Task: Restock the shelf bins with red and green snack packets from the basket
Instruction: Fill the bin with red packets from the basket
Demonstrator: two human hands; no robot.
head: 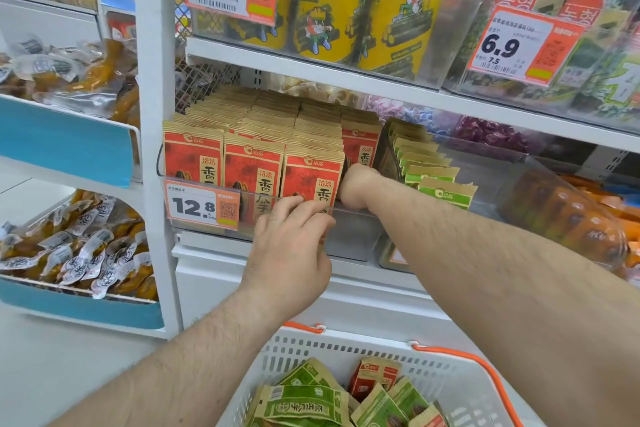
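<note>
Reaching both arms up to the clear bin [349, 215] of red packets [254, 166]. Left hand [291, 246] lies on the bin's front edge, fingers curled and pinching the lower part of the front red packet [310, 180] in the third row. Right hand [356, 185] is just right of that row, inside the bin; its fingers are hidden behind the packets, so I cannot tell its grip. Green packets [433, 170] stand right of my right wrist. Basket [453, 378] sits below both forearms, holding loose green and red packets.

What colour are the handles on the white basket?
Orange. The basket handles show best in the head view, at the bottom of the frame.
</note>
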